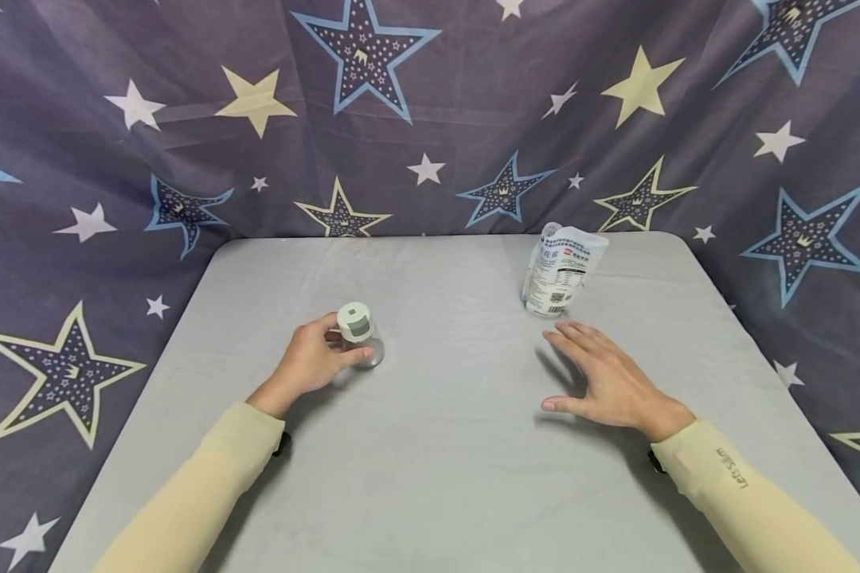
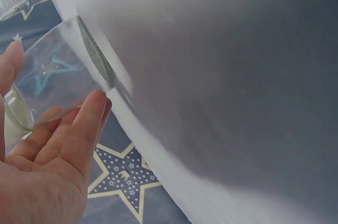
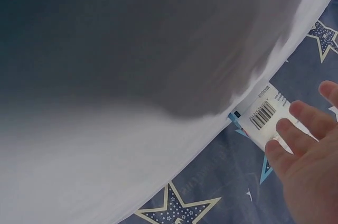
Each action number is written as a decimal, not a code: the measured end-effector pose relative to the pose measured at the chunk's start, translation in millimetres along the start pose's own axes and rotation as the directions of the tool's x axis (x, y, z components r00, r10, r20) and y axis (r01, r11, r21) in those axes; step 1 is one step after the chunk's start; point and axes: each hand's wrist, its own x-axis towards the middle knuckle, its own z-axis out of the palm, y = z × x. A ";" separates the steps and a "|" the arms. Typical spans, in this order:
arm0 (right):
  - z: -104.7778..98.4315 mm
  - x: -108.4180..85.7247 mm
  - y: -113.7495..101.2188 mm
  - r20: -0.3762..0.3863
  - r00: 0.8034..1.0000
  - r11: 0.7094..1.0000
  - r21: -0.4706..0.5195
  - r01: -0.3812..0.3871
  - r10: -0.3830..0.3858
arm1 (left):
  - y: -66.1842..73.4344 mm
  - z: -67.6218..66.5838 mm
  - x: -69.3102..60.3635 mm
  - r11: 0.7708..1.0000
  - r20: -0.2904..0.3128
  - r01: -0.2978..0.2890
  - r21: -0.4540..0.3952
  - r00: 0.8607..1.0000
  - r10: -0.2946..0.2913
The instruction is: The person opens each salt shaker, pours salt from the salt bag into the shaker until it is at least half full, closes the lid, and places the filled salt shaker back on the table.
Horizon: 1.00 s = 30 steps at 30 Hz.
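Observation:
My left hand [image 1: 314, 356] holds a small clear jar [image 1: 375, 350] with a pale lid [image 1: 355, 321], thumb on the near side and fingers behind. In the left wrist view the jar [image 2: 63, 71] is see-through and no contents show in it. Whether its base touches the table cannot be told. A white printed pouch [image 1: 560, 270] stands upright on the right side of the table, towards the back. Just in front of that pouch is my right hand [image 1: 612, 386], fingers extended and thumb apart, holding nothing. The right wrist view shows the pouch's barcode [image 3: 262, 115] beyond the fingertips.
A grey-covered table [image 1: 444, 461] with rounded back corners lies under both hands. Dark cloth [image 1: 430, 127] printed with stars hangs behind it and along both sides. Long cream sleeves [image 1: 201, 477] cover both forearms.

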 end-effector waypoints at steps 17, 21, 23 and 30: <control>3.5 5.3 -8.8 0.016 1.000 1.000 0.007 0.007 -0.007 | 12.2 15.8 -1.0 0.999 0.035 -0.006 -0.040 0.999 0.008; 2.8 7.1 -11.9 0.024 1.000 1.000 0.015 0.007 -0.007 | 15.9 19.5 -1.3 0.999 0.045 -0.007 -0.043 0.999 0.009; 2.9 7.8 -13.0 0.023 1.000 1.000 0.018 0.011 -0.011 | 17.1 21.2 -1.4 0.999 0.048 -0.012 -0.046 0.999 0.014; 4.8 9.5 -15.4 0.016 0.999 0.999 0.023 0.031 -0.031 | 24.4 24.9 -3.1 0.998 0.065 -0.009 -0.059 0.998 0.013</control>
